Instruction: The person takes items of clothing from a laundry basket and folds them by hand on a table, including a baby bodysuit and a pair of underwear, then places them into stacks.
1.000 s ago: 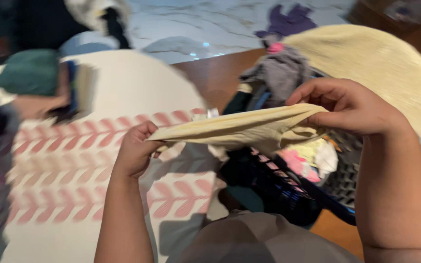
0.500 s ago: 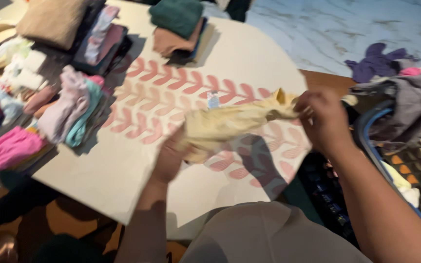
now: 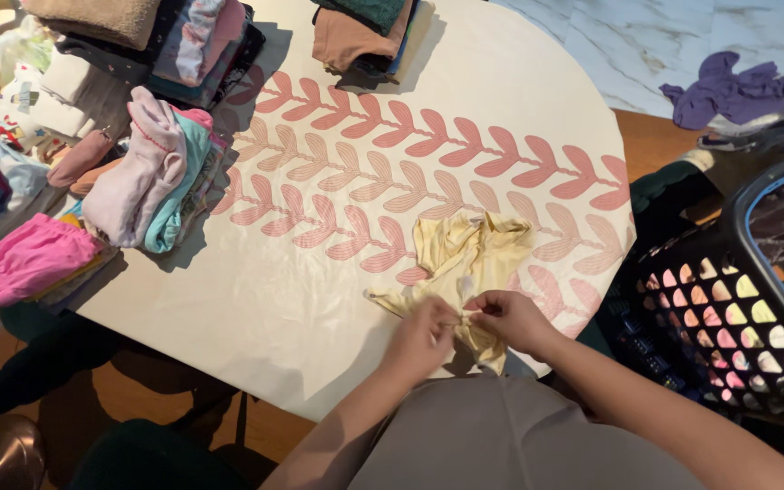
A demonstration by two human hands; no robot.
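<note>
A small pale yellow garment (image 3: 457,263) lies crumpled on the white table cover with pink leaf rows (image 3: 347,163), near the table's front edge. My left hand (image 3: 424,334) and my right hand (image 3: 510,318) meet at the garment's near edge, both pinching the yellow cloth between fingers and thumb. The two hands almost touch each other.
Stacks of folded clothes (image 3: 151,172) fill the table's left side and far end (image 3: 365,27). A dark laundry basket (image 3: 737,308) with clothes stands at the right. A purple garment (image 3: 723,86) lies on the marble floor beyond.
The yellow garment was held stretched in the air between both hands; now it lies on the table and both hands have come together at its near edge. The view swung left toward the table.
</note>
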